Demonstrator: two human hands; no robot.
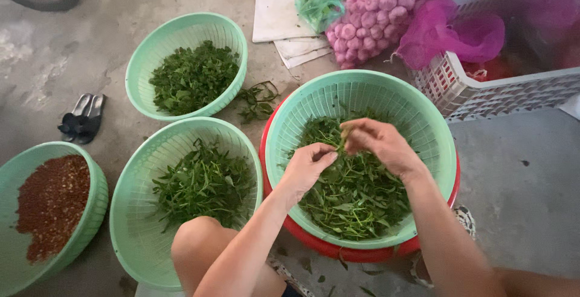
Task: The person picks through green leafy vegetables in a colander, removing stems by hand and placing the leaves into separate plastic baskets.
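A light green colander basket [423,122] sits inside a red basin [326,245] and holds a heap of leafy green stems [356,200]. Both my hands are over it. My left hand [305,167] pinches the lower end of a green stem. My right hand [377,143] grips the upper end of that same stem [344,134], fingers closed. My bare knee [199,242] shows at the bottom.
Two more green baskets of picked leaves [193,76] [202,182] stand to the left. A basket of red-brown flakes [51,203] is at far left. Loose stems [257,100], a pink mesh sack of garlic [377,10], a white crate [483,91] and dark sandals [83,117] lie around on the concrete floor.
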